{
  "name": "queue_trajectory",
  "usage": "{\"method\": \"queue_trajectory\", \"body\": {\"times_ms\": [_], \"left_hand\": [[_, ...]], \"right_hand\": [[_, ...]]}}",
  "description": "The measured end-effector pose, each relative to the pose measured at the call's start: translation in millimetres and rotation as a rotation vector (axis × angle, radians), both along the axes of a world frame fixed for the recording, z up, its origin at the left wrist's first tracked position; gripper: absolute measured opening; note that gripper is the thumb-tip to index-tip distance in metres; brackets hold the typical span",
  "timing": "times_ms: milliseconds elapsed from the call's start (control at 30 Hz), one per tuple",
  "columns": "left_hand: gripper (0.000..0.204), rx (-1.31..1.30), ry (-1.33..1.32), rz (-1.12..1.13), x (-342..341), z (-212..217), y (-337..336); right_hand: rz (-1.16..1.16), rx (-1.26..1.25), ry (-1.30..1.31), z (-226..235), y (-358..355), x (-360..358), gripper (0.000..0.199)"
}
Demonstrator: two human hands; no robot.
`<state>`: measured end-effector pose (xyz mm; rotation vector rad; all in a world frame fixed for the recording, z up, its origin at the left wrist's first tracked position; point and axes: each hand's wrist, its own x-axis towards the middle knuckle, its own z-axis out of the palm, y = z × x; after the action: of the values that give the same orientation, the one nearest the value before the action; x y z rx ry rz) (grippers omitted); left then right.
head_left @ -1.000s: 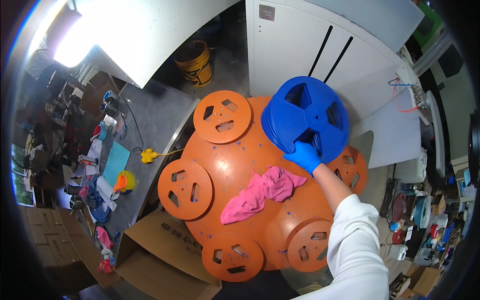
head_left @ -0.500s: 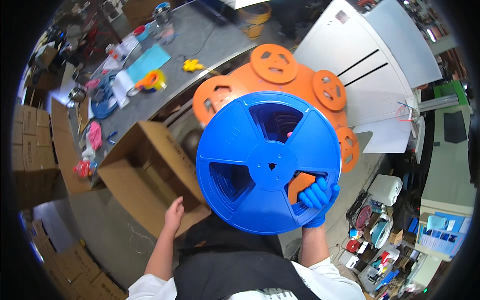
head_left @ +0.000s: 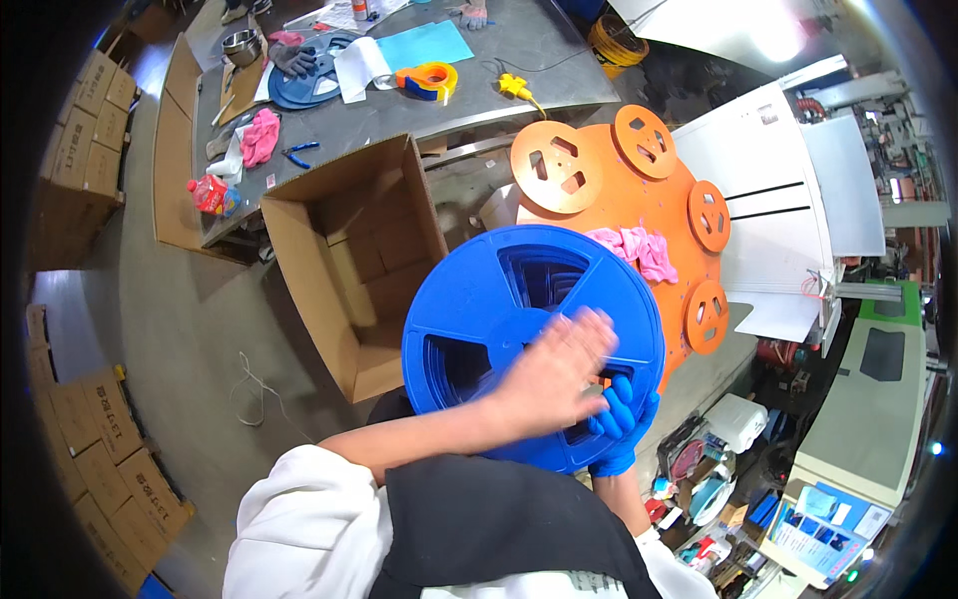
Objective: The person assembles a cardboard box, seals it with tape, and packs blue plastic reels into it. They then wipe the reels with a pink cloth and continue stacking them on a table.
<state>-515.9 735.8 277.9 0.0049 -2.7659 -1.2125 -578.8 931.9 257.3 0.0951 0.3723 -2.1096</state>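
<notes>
Gleaming blue spoked plastic reel (head_left: 499, 319)

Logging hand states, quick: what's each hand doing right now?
Left hand: open, bare, flat across the blue reel, motion-blurred.
Right hand: blue-gloved, closed on the reel's lower rim.

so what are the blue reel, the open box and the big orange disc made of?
Blue reel: looks like moulded plastic, smooth with a slight sheen, spoked cut-outs and uniform colour. Box: brown corrugated cardboard, matte, with folded flaps. Orange disc: probably plastic or painted sheet, flat and semi-matte; the view can't settle which. The right hand wears a blue glove, likely nitrile.
</notes>
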Motion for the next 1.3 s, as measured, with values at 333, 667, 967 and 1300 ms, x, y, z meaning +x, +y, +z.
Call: {"method": "queue_trajectory", "body": {"times_ms": [333,667,967,1300], "left_hand": [[0.054,-0.27,-0.367,0.352,110,-184,-126],[0.04,0.219,-0.238,0.453,69,-43,-53],[0.084,1.366,-0.449,0.49,44,-67,-12],[0.087,2.204,0.049,0.126,126,-41,-62]], "right_hand": [[-0.146,-0.004,0.072,16,25,23,0.037],[-0.203,0.113,0.132,18,5,10,0.037],[-0.082,0.832,0.257,68,-45,46,0.035],[-0.153,0.382,0.171,32,23,23,0.043]]}}
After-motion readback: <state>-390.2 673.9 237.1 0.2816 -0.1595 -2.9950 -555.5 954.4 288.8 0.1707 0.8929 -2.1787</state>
